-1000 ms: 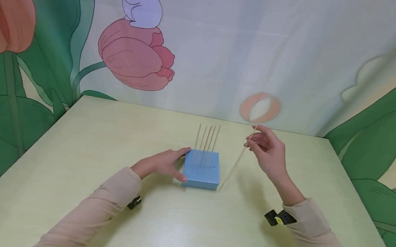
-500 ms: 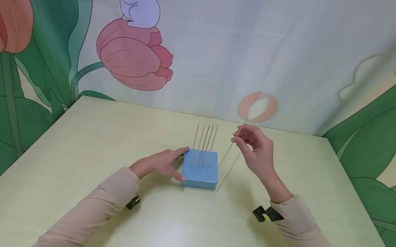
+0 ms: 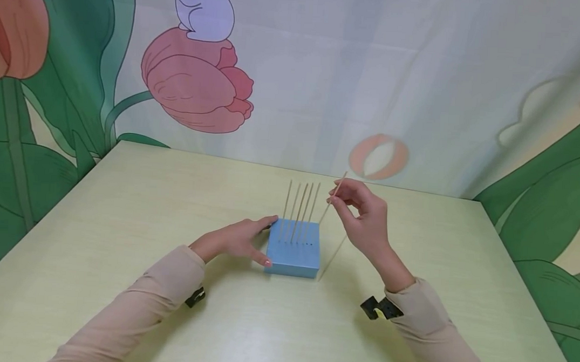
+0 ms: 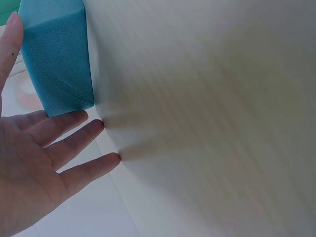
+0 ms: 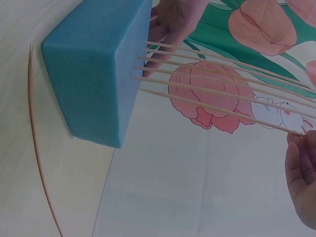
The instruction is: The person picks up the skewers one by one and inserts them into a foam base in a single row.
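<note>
A blue foam block (image 3: 292, 256) lies on the table with several bamboo skewers (image 3: 286, 202) standing upright in a row. Small dark holes show at the row's right end. My left hand (image 3: 236, 239) holds the block's left side, thumb at the front corner and fingers at the back. In the left wrist view those fingers (image 4: 81, 175) are spread, the nearest against the block. Thumb and fingertips of my right hand (image 3: 363, 216) pinch another skewer (image 5: 217, 109) near its upper end. In the right wrist view its lower tip is right at the block's top face, beside the row.
On the table, right of the block, lies a loose skewer (image 3: 332, 257), partly behind my right hand in the head view. Behind the table (image 3: 173, 186) hangs a printed curtain (image 3: 298, 95) with tulips.
My right hand has moved left with the pinched skewer, bringing it close to the row. The loose skewer on the table now shows apart from it. My left hand stays on the block.
</note>
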